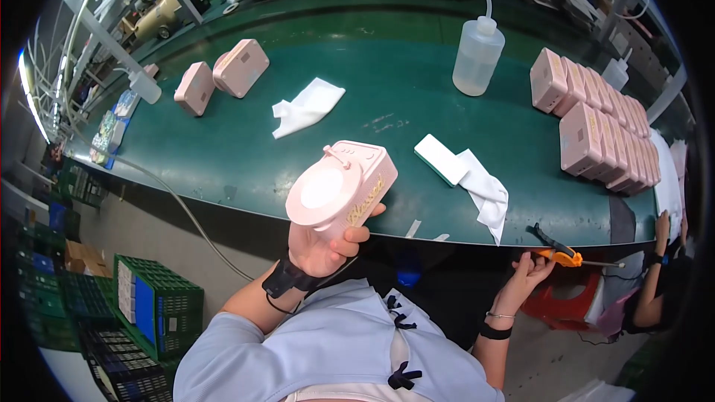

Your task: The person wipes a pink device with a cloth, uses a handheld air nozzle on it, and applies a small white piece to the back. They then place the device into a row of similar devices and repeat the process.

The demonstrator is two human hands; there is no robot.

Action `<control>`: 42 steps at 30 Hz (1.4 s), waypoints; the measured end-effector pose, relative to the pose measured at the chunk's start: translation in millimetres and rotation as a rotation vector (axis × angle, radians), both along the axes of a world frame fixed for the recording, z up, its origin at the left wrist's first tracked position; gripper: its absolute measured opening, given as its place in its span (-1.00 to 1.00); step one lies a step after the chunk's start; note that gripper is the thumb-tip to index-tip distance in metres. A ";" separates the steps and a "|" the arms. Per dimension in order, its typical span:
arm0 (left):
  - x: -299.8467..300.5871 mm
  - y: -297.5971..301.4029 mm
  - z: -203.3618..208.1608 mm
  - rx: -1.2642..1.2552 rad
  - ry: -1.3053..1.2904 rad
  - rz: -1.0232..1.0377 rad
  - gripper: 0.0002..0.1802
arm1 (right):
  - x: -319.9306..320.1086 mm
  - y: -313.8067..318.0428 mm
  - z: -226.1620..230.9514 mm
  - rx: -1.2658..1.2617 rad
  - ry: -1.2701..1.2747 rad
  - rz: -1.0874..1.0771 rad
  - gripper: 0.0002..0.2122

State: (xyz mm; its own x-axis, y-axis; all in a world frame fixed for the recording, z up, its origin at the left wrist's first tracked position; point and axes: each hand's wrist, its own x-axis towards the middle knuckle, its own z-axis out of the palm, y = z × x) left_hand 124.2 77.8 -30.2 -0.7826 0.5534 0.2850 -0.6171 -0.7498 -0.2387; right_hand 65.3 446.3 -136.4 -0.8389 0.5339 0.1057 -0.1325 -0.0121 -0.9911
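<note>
My left hand (314,251) holds up a pink case shaped like a small record player (372,173), over the table's near edge. The case has a round white-topped disc, a little tone arm and gold lettering on its side; my fingers wrap its underside. At the near edge on the right, my right hand (521,280) has its fingers on an orange air blow gun (564,257) with a black lever and a long thin metal nozzle, which points right. A white sponge (441,158) with a green underside rests against a white cloth (488,195) between the hands.
On the green table (372,67) lie another white cloth (309,106) and two pink cases (240,68) at left. A squeeze bottle (478,58) stands far right of centre. Rows of pink cases (588,138) fill the right. Another person's hand (662,229) is beyond. Green crates (160,309) stand lower left.
</note>
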 end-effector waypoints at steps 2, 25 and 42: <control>-1.7 -0.6 -2.5 0.049 0.001 -0.017 0.07 | 6.5 2.7 -10.1 -0.086 -0.077 -0.004 -0.48; -1.2 33.4 15.7 -0.089 -0.019 -0.119 -0.14 | -9.1 -132.5 135.7 -0.127 0.108 1.071 -0.51; 7.3 31.6 -1.2 -0.103 -0.025 -0.199 -0.12 | 5.8 -134.3 142.1 0.073 0.245 1.001 -0.57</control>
State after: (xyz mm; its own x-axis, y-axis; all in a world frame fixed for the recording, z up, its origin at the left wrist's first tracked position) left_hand 131.5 109.4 -31.4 -0.6609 0.7232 0.2004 -0.7504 -0.6348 -0.1843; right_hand 71.1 312.0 5.6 -0.8466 -0.4117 0.3375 -0.2929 -0.1691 -0.9411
